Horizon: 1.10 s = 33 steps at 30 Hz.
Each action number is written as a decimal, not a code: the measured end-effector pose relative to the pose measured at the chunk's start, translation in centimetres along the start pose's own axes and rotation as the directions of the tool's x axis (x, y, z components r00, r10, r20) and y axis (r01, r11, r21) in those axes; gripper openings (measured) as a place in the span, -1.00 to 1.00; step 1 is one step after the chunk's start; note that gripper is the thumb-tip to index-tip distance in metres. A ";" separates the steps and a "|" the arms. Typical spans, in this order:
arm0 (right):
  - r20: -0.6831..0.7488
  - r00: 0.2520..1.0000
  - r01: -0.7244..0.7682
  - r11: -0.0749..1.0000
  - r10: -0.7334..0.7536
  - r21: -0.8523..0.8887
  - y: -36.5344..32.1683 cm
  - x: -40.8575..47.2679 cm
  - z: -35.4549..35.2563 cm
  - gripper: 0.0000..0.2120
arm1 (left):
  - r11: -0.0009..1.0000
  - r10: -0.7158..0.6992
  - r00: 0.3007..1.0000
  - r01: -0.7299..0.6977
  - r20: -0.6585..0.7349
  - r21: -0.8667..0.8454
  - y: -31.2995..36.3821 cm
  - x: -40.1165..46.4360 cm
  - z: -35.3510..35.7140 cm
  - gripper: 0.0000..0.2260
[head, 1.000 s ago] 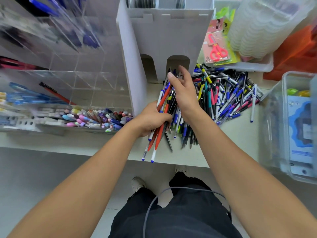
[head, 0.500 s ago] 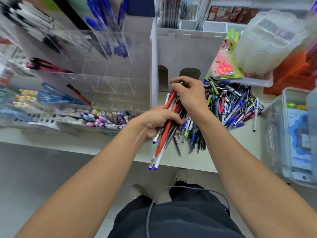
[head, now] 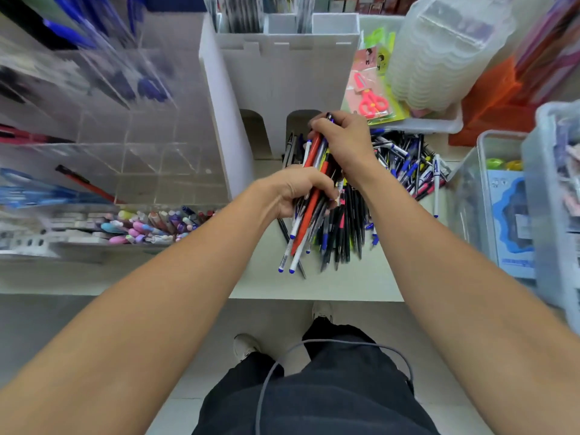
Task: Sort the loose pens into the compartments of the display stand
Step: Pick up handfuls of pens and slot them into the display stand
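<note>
My left hand (head: 296, 191) grips a bundle of pens (head: 309, 211), red, white and dark, whose blue tips point toward the counter's front edge. My right hand (head: 343, 142) curls over the bundle's far ends and pinches them. Beneath and to the right lies a heap of loose pens (head: 405, 164) on the white counter (head: 345, 287). The clear acrylic display stand (head: 103, 130) rises at the left, with blue pens in its upper compartments, and red ones lower down.
A white cardboard pen holder (head: 282, 70) stands behind the hands. A tray of pastel erasers and markers (head: 147, 224) sits left. Packaged scissors (head: 372, 98), stacked clear lids (head: 439, 54) and clear plastic bins (head: 514, 208) crowd the right side.
My right hand went from lying flat on the pens to curling over the bundle's far ends. The bundle stays in my left hand. My head tilted up, showing more of the stand.
</note>
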State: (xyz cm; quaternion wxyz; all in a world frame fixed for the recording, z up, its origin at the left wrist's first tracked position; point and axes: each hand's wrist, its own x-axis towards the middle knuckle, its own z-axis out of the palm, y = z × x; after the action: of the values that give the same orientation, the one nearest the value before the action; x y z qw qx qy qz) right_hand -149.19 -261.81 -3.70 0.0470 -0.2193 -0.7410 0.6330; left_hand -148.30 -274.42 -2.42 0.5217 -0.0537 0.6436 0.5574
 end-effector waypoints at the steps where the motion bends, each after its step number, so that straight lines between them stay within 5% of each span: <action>1: 0.011 1.000 0.004 1.000 -0.004 -0.005 0.3 0.3 -0.1 -0.89 | 1.000 -0.012 1.000 0.012 -0.012 -0.007 0.0 0.3 0.2 -0.91; 5: 0.018 0.999 0.030 1.000 -0.030 0.004 1.1 0.2 -1.1 -0.75 | 0.990 -0.014 0.994 -0.001 -0.107 -0.142 0.0 1.6 0.6 -0.89; 8: -0.201 0.976 -0.044 0.975 0.089 0.217 2.7 -4.0 -2.9 -0.75 | 0.933 -0.002 0.975 -0.078 -0.224 -0.351 -0.4 2.4 0.4 -0.88; 13: -0.285 0.864 -0.188 0.792 0.414 0.580 7.7 -13.2 -1.0 -0.58 | 0.747 -0.036 0.931 -0.216 -0.363 -0.629 -1.5 3.5 1.2 -0.85; 17: -0.271 0.815 -0.132 0.619 0.512 0.774 6.8 -11.4 -0.1 -0.54 | 0.689 -0.029 0.923 -0.260 -0.384 -0.677 -2.1 3.5 3.1 -0.84; 25: -0.278 0.886 -0.117 0.760 0.371 0.639 4.5 -10.7 2.1 -0.51 | 0.717 0.094 0.902 -0.355 -0.421 -0.600 -1.6 2.7 4.0 -0.91; 29: -0.337 0.925 0.001 0.886 0.175 0.463 4.0 -10.9 -0.8 -0.51 | 0.847 0.126 0.900 -0.317 -0.417 -0.428 -2.7 1.2 0.8 -0.91; 33: -0.033 0.999 -0.003 0.977 0.010 0.215 1.2 -7.7 -2.8 -0.57 | 0.951 0.137 0.965 -0.192 -0.224 -0.243 -5.2 -1.4 -0.7 -0.81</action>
State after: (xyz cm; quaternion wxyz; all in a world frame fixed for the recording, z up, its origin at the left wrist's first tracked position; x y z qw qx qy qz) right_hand -141.03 -262.10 -2.71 0.0808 -0.2259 -0.6664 0.7059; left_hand -144.68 -277.59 -5.00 0.3926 -0.1252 0.6164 0.6710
